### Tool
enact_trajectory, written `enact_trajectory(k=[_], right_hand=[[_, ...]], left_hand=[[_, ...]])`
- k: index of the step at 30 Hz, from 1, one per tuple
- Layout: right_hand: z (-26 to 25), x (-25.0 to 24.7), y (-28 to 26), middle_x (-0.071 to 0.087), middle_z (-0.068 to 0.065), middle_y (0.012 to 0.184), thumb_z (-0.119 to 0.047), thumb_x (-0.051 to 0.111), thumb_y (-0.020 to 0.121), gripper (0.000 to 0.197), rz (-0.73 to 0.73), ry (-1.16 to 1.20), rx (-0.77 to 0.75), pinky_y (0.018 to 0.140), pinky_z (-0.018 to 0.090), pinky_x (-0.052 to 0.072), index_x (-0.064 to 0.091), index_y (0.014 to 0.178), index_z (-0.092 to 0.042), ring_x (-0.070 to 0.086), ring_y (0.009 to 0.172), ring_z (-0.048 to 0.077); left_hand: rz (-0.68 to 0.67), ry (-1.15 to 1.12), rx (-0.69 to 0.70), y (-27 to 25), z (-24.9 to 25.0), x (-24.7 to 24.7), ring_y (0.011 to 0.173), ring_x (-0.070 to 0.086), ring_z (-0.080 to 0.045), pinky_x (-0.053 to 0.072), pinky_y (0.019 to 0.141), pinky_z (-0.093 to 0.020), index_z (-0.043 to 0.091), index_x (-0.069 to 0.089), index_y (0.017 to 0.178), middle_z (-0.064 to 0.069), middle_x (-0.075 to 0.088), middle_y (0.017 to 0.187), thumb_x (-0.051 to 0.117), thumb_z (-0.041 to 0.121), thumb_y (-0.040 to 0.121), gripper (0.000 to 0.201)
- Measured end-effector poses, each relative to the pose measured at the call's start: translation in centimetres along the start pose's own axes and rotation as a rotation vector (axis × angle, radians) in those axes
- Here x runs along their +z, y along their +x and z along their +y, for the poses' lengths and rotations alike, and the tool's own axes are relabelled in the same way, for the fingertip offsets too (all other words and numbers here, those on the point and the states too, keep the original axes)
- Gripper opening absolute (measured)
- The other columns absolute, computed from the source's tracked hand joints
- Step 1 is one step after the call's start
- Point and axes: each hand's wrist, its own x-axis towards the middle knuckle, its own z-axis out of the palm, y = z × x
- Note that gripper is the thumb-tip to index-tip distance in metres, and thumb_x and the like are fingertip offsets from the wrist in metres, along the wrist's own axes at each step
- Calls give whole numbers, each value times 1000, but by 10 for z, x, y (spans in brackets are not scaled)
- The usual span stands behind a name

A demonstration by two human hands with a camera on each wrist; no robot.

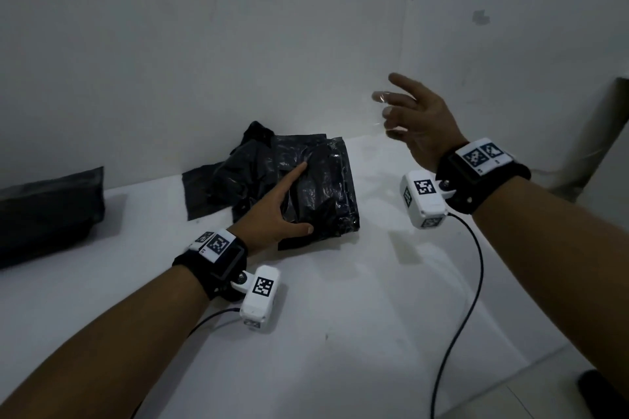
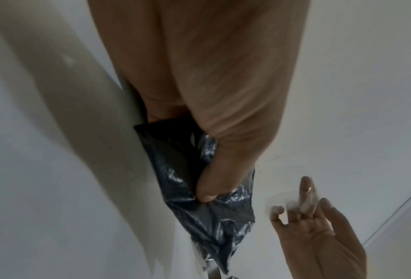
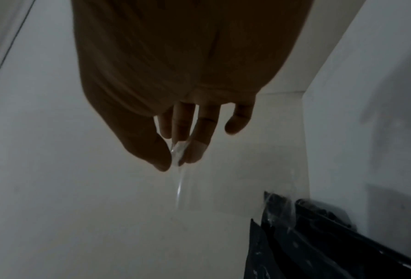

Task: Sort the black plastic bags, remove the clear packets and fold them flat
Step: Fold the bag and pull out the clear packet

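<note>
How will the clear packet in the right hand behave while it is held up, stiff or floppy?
Probably floppy: the clear packet hangs as a thin limp sheet below the right hand, which pinches only its top edge. It seems very light, since two fingertips carry it. It may be slippery, as its creases shine like smooth film.

I wore a black wrist strap point(image 1: 483, 180) topped with checkered marker tags on each bare forearm, each carrying a white camera box point(image 1: 260, 298) trailing a black cable point(image 1: 466, 289).
</note>
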Motion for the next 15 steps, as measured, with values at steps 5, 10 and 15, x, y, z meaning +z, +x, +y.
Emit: enact_trajectory(k=[5,10,15], right_hand=[[-9,56,-17,74,9,110,14,62,85,59,-135,-43,-89,76,32,50,52,136,-15,64,94,22],[-3,109,-36,70,13,119,14,60,87,61,-222,2,-44,80,40,57,51,138,-17,63,80,21],[12,147,-53,65,13,129,16,59,87,69,-340,-73,39,66,27,50,43,146,-17,65,78,19]], left_hand=[[28,-3,-66,-48,-7,-24,134,35,16,31,110,-10,40,18,157,22,33,151,84,7,76,110],[44,-67,-157,-96,-16,-44,138,40,4,35,114,-21,41,22,156,16,36,155,84,4,76,108],[44,-140,-314,-138,-23,-63,130,48,1,42,108,-19,33,24,157,9,42,152,82,-1,77,104]])
